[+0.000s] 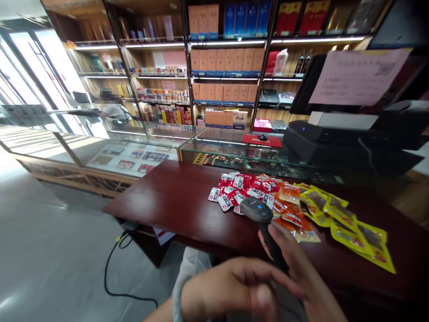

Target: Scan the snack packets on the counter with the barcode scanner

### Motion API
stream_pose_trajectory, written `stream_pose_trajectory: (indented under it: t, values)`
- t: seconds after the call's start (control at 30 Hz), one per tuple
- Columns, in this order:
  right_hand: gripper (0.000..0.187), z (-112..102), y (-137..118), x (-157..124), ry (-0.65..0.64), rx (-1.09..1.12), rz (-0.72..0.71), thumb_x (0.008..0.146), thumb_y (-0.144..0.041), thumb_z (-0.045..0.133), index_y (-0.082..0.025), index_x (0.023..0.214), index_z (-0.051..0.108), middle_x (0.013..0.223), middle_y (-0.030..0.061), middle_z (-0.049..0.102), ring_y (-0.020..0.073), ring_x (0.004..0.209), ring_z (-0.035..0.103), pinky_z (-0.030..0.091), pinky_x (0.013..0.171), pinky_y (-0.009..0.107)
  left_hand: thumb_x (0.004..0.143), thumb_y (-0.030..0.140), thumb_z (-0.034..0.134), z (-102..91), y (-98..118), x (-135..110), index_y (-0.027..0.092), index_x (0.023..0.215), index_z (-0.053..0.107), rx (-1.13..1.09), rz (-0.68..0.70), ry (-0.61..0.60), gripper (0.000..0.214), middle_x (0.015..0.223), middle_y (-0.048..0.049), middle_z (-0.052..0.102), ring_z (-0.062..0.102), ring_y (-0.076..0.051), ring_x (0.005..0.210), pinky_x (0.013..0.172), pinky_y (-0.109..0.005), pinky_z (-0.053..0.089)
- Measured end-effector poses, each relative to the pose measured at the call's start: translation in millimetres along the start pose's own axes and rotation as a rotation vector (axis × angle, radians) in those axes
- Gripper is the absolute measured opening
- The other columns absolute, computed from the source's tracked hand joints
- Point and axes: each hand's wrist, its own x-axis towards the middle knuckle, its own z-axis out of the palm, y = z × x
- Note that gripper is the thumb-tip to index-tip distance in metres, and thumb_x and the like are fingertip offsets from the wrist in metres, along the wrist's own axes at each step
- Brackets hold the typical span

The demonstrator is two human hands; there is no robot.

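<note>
A black handheld barcode scanner (pixel 258 209) with a small blue light is gripped by its handle in my right hand (pixel 296 257), just over the front part of the desk. My left hand (pixel 231 286), with a pale bracelet at its wrist, is close in front of the camera. Its index finger stretches across to the right hand, the thumb is apart from it, and the other fingers are partly hidden. Beyond the scanner head lie red and white snack packets (pixel 239 183). Orange snack packets (pixel 291 194) and yellow snack packets (pixel 345 223) spread out to their right.
The packets rest on a dark red desk (pixel 161 192). Glass display cases (pixel 134 156) run behind and left, and a black cash-register unit (pixel 321 138) stands at back right. A black cable (pixel 105 273) loops on the floor. Another person (pixel 115 109) is at the far left.
</note>
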Motion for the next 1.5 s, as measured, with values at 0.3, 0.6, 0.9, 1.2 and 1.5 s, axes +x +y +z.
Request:
stream_pose_trajectory:
  t: [0.3, 0.6, 0.9, 1.2, 1.5]
  values:
    - [0.054, -3.5, -1.9, 1.4, 0.078, -0.076, 0.012, 0.062, -0.067, 0.077, -0.019, 0.078, 0.06, 0.059, -0.0006, 0.061, 0.0095, 0.04, 0.049, 0.033, 0.037, 0.019, 0.084, 0.047, 0.062, -124.9, -20.2, 18.5, 0.02, 0.098, 0.068, 0.767, 0.026, 1.007, 0.031, 0.076, -0.0004, 0.06, 0.056, -0.014, 0.069, 0.067, -0.026, 0.045]
    - [0.056, -1.8, -2.3, -0.6, 0.093, -0.136, -0.015, 0.064, -0.067, 0.075, -0.019, 0.089, 0.061, 0.056, -0.0036, 0.056, 0.0089, 0.04, 0.048, 0.033, 0.037, 0.018, 0.075, 0.054, 0.071, -171.7, 9.2, 68.2, 0.015, 0.102, 0.065, 1.519, -0.348, 1.012, 0.048, 0.111, -0.0158, 0.062, 0.057, -0.03, 0.107, 0.093, -0.037, 0.043]
    - [0.054, -8.2, 1.5, 4.7, 0.053, -0.168, -0.041, 0.068, -0.066, 0.073, -0.019, 0.092, 0.061, 0.057, -0.0036, 0.057, 0.0092, 0.04, 0.047, 0.033, 0.037, 0.019, 0.066, 0.047, 0.08, -188.4, -1.4, 73.3, 0.016, 0.11, 0.053, 1.433, -0.329, 0.991, 0.059, 0.102, -0.0133, 0.068, 0.065, -0.028, 0.097, 0.078, -0.032, 0.044]
    - [0.047, 38.7, -20.5, 31.8, -0.139, -0.243, -0.088, 0.079, -0.066, 0.062, -0.019, 0.077, 0.055, 0.058, -0.0048, 0.055, 0.0081, 0.04, 0.047, 0.035, 0.037, 0.019, 0.075, 0.029, 0.073, -205.6, -11.7, 21.1, 0.024, 0.098, 0.051, 1.126, -0.189, 1.156, 0.033, 0.09, -0.001, 0.07, 0.065, -0.019, 0.082, 0.066, -0.025, 0.04]
    - [0.045, 109.0, -14.7, 67.3, -0.292, -0.358, -0.142, 0.084, -0.063, 0.057, -0.019, 0.074, 0.053, 0.059, -0.0037, 0.055, 0.0085, 0.042, 0.047, 0.038, 0.038, 0.02, 0.074, 0.028, 0.073, -220.7, -9.0, -37.2, 0.023, 0.092, 0.052, 1.045, -0.115, 1.289, 0.029, 0.081, 0.0025, 0.067, 0.062, -0.015, 0.076, 0.065, -0.023, 0.04]
